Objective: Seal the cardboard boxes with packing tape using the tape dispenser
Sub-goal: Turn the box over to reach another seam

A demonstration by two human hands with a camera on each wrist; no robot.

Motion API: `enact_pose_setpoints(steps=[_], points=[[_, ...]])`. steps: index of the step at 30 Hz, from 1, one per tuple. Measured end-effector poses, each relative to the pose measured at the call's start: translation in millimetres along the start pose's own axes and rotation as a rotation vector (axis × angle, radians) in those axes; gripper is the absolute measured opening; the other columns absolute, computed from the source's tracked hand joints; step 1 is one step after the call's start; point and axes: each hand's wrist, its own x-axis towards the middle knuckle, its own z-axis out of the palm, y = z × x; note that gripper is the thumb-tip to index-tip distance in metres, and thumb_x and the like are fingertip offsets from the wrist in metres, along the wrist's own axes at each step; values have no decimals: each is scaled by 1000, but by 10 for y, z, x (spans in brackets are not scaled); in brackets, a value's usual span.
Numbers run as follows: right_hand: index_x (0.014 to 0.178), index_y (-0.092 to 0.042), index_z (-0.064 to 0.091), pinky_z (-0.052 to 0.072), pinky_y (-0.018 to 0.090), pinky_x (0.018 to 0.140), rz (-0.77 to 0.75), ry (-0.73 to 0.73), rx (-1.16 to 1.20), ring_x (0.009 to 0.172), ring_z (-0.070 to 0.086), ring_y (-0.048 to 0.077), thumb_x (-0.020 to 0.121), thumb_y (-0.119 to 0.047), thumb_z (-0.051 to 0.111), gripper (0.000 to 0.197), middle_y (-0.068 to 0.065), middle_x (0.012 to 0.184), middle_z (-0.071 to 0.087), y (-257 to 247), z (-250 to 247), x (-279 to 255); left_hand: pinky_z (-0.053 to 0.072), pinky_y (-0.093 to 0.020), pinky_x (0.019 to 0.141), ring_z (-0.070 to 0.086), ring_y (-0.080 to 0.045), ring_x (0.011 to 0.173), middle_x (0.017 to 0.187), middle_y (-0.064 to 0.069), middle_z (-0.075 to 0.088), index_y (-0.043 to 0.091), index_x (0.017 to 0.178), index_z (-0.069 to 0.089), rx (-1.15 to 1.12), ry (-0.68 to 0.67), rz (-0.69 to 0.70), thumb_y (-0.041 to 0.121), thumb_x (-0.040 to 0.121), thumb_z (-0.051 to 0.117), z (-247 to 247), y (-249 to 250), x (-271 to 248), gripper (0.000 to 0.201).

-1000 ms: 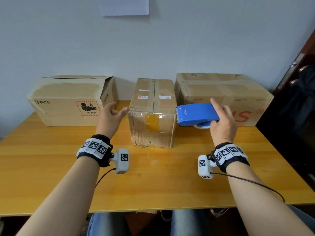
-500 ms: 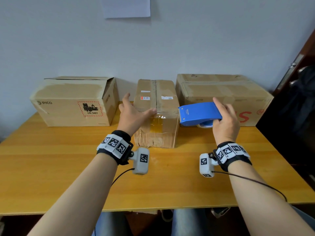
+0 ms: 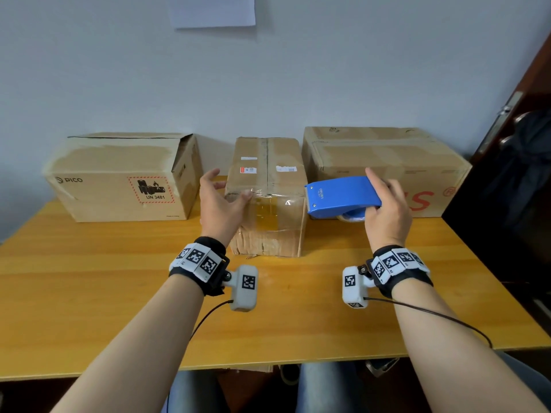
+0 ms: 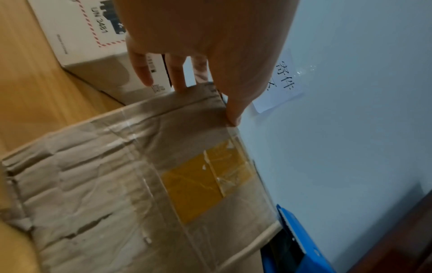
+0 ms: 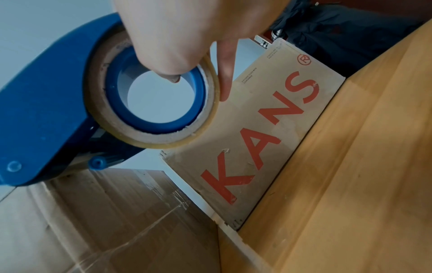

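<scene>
While the right hand (image 3: 387, 216) grips the blue tape dispenser (image 3: 343, 196) and hides "KANS", the spread left hand (image 3: 219, 208) touches the middle box (image 3: 268, 204).

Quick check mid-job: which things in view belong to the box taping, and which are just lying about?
Job:
- blue plastic tape dispenser with clear tape roll, gripped by right hand
- small brown cardboard box, left hand at its corner
- PICO cardboard box
- KANS cardboard box

Lying about:
- white paper sheet on wall
- dark bag

Parcel-packing office: boxes (image 3: 268, 186) on desk (image 3: 89, 293), wall notice (image 3: 213, 10).
</scene>
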Motion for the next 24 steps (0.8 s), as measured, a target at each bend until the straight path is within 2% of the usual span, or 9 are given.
enact_pose_setpoints(steps=[3,6,9,13,17,18,20,22,24], points=[[139,-24,60,53,37,62,0,5,9,95,62,30,76,21,57,77,5,116,61,0,4,-10,57,-34,88,62,-7,103,118,8,58,23,138,40,-111,8,-39,25,89,75,-80,-81,11,61],[138,-24,61,56,41,61,-6,10,18,94,63,30,76,21,57,76,6,116,62,-8,19,-28,52,-21,81,63,-5,101,121,5,63,21,134,44,-151,12,-50,24,93,69,-133,-144,35,48],[139,-24,60,57,41,61,-11,1,23,94,63,30,77,20,58,75,6,117,61,-13,19,-30,51,-21,83,64,-7,102,121,5,65,17,133,45,-179,17,-74,21,98,63,-155,-196,76,39],[140,-23,59,57,38,65,-9,-15,17,98,63,30,78,20,60,75,6,119,61,-32,19,-23,50,-30,90,59,4,101,120,9,65,18,135,44,-208,16,-132,14,103,51,-168,-199,122,34],[139,-24,60,54,34,65,-10,-12,13,97,63,29,77,20,58,76,5,118,61,-40,22,-16,48,-20,82,56,1,99,132,1,57,18,138,42,-165,64,-134,12,98,53,-131,-35,135,42],[139,-24,60,53,34,64,-8,-11,13,97,62,28,77,20,58,77,4,118,62,-38,25,-14,48,-25,90,54,-5,108,135,0,53,19,139,41,-126,87,-110,18,94,57,-105,11,123,47],[139,-24,60,53,34,63,-10,-11,11,96,62,28,76,21,57,77,4,118,62,-32,31,-17,40,-46,107,42,-19,130,142,-1,46,23,141,38,47,104,-64,31,87,64,-26,121,77,60],[139,-24,61,52,33,63,-19,-11,13,95,62,28,76,21,58,77,4,117,61,-24,23,-25,26,-59,112,26,-26,141,150,-3,35,27,145,34,246,91,-40,41,83,70,93,252,-13,73],[139,-23,60,54,34,63,-24,-10,18,96,62,28,76,21,58,77,4,117,61,-20,14,-25,17,-65,114,16,-26,146,155,-4,26,29,148,32,364,63,16,52,78,74,230,345,-101,84]])
